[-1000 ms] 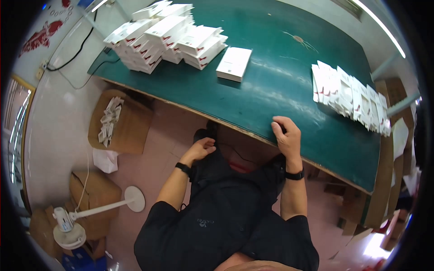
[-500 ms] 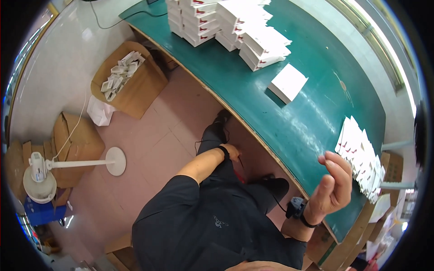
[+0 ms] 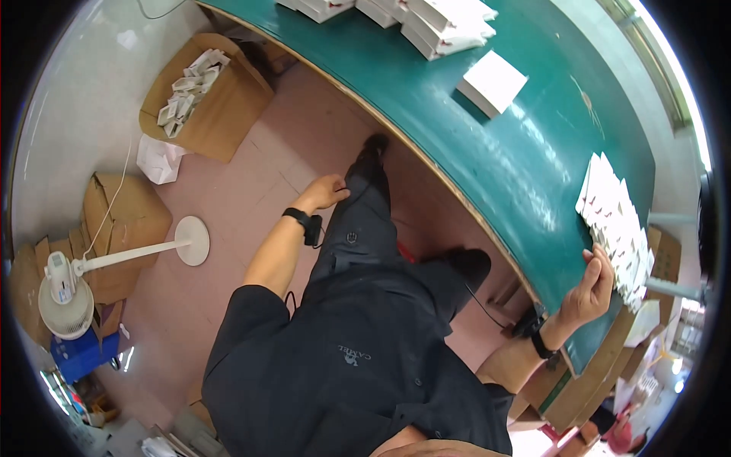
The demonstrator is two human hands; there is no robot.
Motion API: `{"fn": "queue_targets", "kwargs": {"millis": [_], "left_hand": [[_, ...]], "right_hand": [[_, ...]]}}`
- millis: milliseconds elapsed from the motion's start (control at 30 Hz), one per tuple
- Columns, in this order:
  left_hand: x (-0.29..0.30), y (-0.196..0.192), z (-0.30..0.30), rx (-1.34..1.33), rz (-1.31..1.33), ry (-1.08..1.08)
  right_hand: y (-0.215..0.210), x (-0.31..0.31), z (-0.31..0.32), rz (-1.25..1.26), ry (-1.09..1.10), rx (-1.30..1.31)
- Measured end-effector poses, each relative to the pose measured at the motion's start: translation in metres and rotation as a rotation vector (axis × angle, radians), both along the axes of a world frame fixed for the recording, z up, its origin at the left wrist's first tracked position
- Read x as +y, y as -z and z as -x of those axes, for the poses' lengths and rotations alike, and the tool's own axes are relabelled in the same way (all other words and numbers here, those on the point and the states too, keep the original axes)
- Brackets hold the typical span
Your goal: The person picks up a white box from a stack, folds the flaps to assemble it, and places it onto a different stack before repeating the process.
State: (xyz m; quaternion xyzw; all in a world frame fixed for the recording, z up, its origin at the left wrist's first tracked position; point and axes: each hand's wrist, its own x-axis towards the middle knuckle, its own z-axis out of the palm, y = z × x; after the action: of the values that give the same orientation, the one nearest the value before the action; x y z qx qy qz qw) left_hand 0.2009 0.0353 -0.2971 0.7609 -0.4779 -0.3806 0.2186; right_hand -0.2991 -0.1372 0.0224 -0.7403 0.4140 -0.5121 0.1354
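My right hand (image 3: 591, 291) is over the right end of the green table, its bent fingers and thumb parted. It is beside the near left edge of a spread pile of flat white cartons (image 3: 618, 221) with small red marks; whether the fingertips touch the pile I cannot tell. I see nothing held in it. My left hand (image 3: 326, 192) hangs beside my dark trouser leg with its fingers loosely bent and nothing visible in them. On the table stands a single closed white box (image 3: 493, 82).
White boxes (image 3: 445, 30) are stacked at the table's far side. The green table's (image 3: 426, 114) edge curves past my legs. To the left stand a cardboard box (image 3: 244, 107) of white pieces, more cartons (image 3: 133, 217) and a white fan (image 3: 67, 305). Another person (image 3: 620, 434) is at the lower right.
My right hand has moved right, up to the carton pile. My left hand has swung left and away from the table edge. The view has shifted, so the table sits higher.
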Motion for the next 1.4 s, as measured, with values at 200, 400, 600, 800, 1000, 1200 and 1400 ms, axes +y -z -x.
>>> {"fn": "queue_targets", "kwargs": {"millis": [200, 400, 600, 800, 1000, 1200, 1400], "left_hand": [[0.029, 0.009, 0.041, 0.215, 0.004, -0.061], [0.013, -0.008, 0.054, 0.234, -0.029, 0.077], [0.015, -0.031, 0.061, 0.153, -0.057, 0.172], [0.028, -0.018, 0.07, 0.304, -0.1, 0.116], [0.03, -0.007, 0.075, 0.37, -0.115, 0.049], [0.03, 0.001, 0.072, 0.414, -0.083, 0.036], [0.032, -0.012, 0.079, 0.428, -0.094, 0.023]], "right_hand": [[0.045, 0.006, 0.035, -0.132, 0.201, 0.096], [0.098, 0.007, 0.056, -0.204, 0.296, 0.211], [0.108, 0.006, 0.055, -0.129, 0.285, 0.206], [0.11, 0.009, 0.054, -0.104, 0.318, 0.212], [0.114, 0.009, 0.051, -0.063, 0.343, 0.231], [0.113, 0.009, 0.047, -0.05, 0.366, 0.209], [0.112, 0.013, 0.046, -0.066, 0.392, 0.207]]}}
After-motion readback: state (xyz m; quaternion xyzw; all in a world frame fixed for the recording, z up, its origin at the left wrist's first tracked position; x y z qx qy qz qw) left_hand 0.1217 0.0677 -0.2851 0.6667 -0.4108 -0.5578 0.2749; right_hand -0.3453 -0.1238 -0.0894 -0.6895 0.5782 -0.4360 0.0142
